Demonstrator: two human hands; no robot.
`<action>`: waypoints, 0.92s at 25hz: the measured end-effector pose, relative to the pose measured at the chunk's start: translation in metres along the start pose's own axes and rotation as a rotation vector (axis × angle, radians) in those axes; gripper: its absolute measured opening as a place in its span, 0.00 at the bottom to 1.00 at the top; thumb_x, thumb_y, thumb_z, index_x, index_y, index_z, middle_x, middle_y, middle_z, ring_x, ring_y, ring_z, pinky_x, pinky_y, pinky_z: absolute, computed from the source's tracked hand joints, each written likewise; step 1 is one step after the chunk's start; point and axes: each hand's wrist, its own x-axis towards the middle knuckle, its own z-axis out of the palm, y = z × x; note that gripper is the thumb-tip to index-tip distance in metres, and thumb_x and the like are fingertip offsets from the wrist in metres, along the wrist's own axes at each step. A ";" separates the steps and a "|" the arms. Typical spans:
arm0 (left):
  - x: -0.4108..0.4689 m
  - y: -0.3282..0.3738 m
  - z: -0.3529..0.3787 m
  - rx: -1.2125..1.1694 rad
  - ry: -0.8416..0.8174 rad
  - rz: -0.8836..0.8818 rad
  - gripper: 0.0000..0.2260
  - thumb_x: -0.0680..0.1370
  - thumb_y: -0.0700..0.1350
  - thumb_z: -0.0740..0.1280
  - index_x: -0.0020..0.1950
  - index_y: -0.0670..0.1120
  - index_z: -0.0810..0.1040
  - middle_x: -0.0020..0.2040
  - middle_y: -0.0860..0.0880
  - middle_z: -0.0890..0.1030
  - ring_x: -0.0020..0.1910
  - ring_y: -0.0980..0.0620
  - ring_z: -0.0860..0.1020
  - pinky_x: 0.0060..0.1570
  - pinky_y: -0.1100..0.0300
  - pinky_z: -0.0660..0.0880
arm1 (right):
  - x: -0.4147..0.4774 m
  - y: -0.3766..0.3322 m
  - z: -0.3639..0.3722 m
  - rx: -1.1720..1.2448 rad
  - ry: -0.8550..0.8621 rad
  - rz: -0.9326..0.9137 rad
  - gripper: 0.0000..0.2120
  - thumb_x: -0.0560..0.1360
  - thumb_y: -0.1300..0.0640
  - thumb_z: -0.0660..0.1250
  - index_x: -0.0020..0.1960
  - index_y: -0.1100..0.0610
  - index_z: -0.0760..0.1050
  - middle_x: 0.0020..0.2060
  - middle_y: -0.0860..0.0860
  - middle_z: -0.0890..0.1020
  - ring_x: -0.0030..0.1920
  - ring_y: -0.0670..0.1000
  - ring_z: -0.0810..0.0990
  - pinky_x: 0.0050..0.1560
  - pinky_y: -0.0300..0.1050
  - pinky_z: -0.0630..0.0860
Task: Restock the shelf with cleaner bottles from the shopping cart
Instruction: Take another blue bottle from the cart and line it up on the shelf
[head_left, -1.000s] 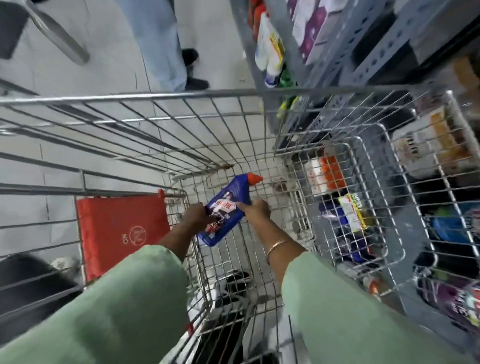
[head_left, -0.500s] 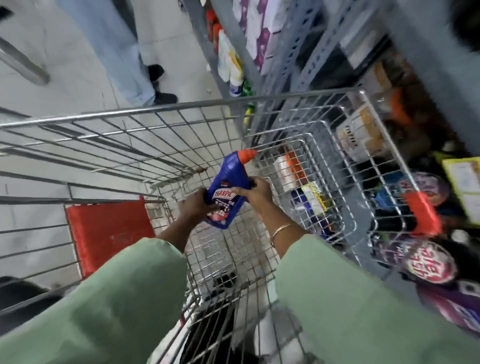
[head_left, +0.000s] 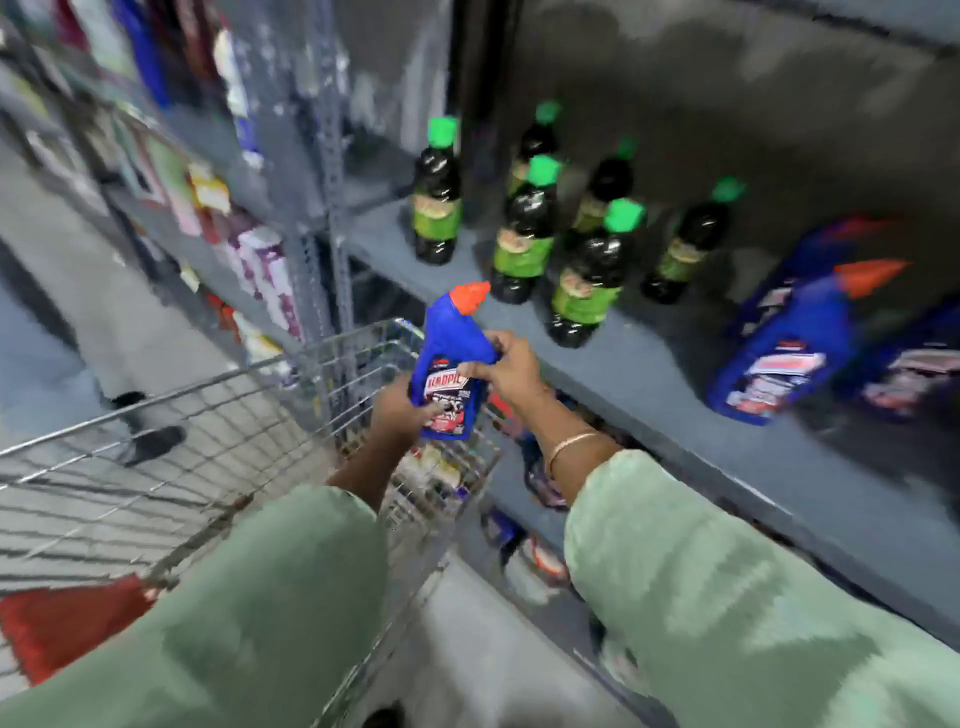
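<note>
Both hands hold a blue cleaner bottle (head_left: 450, 358) with an orange cap and a red, black and white label, upright above the far right corner of the wire shopping cart (head_left: 218, 415). My left hand (head_left: 397, 410) grips its lower left side. My right hand (head_left: 506, 366) grips its neck and right side. The bottle hangs just in front of the grey shelf (head_left: 654, 364). On that shelf, to the right, stand more blue cleaner bottles (head_left: 784, 343) of the same kind, blurred.
Several dark bottles with green caps (head_left: 524, 234) stand on the shelf behind the held bottle. A grey upright post (head_left: 332, 208) rises left of them. Lower shelves hold blurred packs. A person's legs and black shoes (head_left: 150, 441) are beyond the cart. A red flap (head_left: 62, 623) is at the cart's near end.
Both hands lifted the blue bottle out of the cart and up toward the shelf. My view swung right and up, so the shelf with green-capped bottles now fills the frame.
</note>
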 end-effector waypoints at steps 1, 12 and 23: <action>-0.010 0.022 0.013 -0.006 0.023 0.034 0.19 0.69 0.39 0.73 0.56 0.32 0.75 0.49 0.35 0.81 0.49 0.45 0.78 0.40 0.58 0.64 | -0.011 -0.009 -0.026 0.006 0.031 -0.028 0.22 0.60 0.75 0.74 0.53 0.67 0.75 0.44 0.58 0.77 0.39 0.52 0.74 0.42 0.47 0.72; -0.102 0.185 0.169 0.029 -0.192 0.365 0.18 0.64 0.46 0.76 0.49 0.40 0.76 0.47 0.39 0.83 0.47 0.40 0.81 0.46 0.50 0.77 | -0.139 -0.036 -0.278 -0.220 0.386 -0.115 0.24 0.62 0.68 0.76 0.56 0.67 0.75 0.44 0.53 0.75 0.40 0.47 0.71 0.36 0.26 0.68; -0.140 0.239 0.300 -0.038 -0.367 0.353 0.22 0.63 0.42 0.77 0.53 0.38 0.73 0.52 0.38 0.81 0.50 0.41 0.79 0.51 0.51 0.76 | -0.173 0.007 -0.404 -0.372 0.512 0.015 0.27 0.61 0.66 0.77 0.59 0.63 0.76 0.46 0.54 0.79 0.46 0.50 0.74 0.47 0.41 0.73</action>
